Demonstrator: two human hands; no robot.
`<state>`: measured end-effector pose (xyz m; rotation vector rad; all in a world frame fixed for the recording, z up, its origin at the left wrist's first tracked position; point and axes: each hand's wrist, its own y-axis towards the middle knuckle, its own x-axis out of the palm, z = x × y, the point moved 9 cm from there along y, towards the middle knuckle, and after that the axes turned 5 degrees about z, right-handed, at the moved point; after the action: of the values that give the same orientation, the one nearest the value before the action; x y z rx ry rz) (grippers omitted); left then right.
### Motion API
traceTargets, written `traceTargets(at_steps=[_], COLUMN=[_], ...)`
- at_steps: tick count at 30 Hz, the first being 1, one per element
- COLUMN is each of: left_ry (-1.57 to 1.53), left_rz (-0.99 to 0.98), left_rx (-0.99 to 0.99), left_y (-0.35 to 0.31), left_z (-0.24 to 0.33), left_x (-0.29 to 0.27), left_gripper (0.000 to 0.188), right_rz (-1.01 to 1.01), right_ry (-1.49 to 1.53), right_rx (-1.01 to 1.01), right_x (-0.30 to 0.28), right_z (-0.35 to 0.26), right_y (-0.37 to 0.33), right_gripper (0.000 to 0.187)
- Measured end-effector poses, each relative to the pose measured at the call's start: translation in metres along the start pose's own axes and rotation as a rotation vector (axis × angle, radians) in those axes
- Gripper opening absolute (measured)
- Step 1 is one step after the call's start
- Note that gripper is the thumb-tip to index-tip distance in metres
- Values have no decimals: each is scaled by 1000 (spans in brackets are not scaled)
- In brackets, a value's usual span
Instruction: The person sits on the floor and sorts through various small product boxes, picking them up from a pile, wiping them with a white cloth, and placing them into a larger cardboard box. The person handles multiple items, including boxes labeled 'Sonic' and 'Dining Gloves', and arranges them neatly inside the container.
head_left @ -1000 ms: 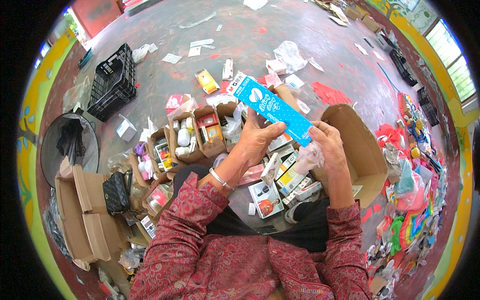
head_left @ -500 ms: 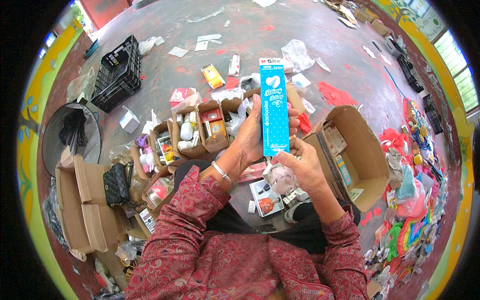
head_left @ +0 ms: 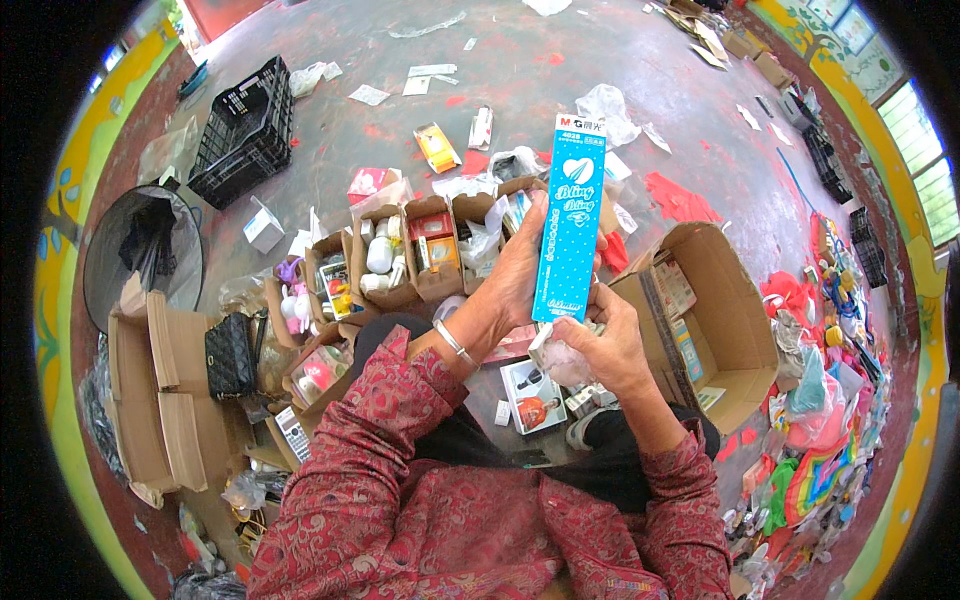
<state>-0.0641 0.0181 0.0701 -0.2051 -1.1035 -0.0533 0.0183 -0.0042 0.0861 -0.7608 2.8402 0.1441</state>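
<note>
Bearing white lettering (head_left: 574,197), a heart emblem (head_left: 578,171) and small dots, a slim blue packet (head_left: 567,235) leans slightly rightward in both hands. The left hand (head_left: 514,270) has a closed grip behind it, thumb along its left edge; the right hand (head_left: 618,345) pinches its lower end, crumpled pale wrapping (head_left: 565,364) below the thumb. Cartons (head_left: 438,285) stand in a row beside the left hand, a cardboard box (head_left: 745,365) near the right, scrap-strewn floor (head_left: 350,140) ahead.

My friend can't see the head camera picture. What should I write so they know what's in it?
A person's left hand and right hand hold a long blue packet with white dots. Beyond, small open cardboard boxes of goods stand in a row, with a black crate farther left.
</note>
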Motion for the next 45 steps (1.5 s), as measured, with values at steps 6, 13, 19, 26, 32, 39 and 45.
traceTargets(at_steps=[6,13,19,26,32,39,45], left_ry=[3,42,51,105,141,172,140], left_rz=[52,-1,18,73,52,9,-10], left_rx=[35,22,32,51,63,69,49], left_y=[0,2,4,4,3,6,2], left_z=[2,-1,-1,0,1,0,0], left_x=[0,-5,-10,-15,-12,-8,0], left_gripper=[58,64,63,65,67,66,61], right_rz=[-8,-35,-40,-49,-77,-76,-85], right_ry=[8,24,55,37,45,69,81], right_rx=[24,10,30,71,65,79,105], right_x=[0,2,3,3,6,6,7], right_z=[6,9,10,12,5,6,7], right_y=[1,1,1,1,1,0,-2], right_gripper=[34,36,35,34,33,33,35])
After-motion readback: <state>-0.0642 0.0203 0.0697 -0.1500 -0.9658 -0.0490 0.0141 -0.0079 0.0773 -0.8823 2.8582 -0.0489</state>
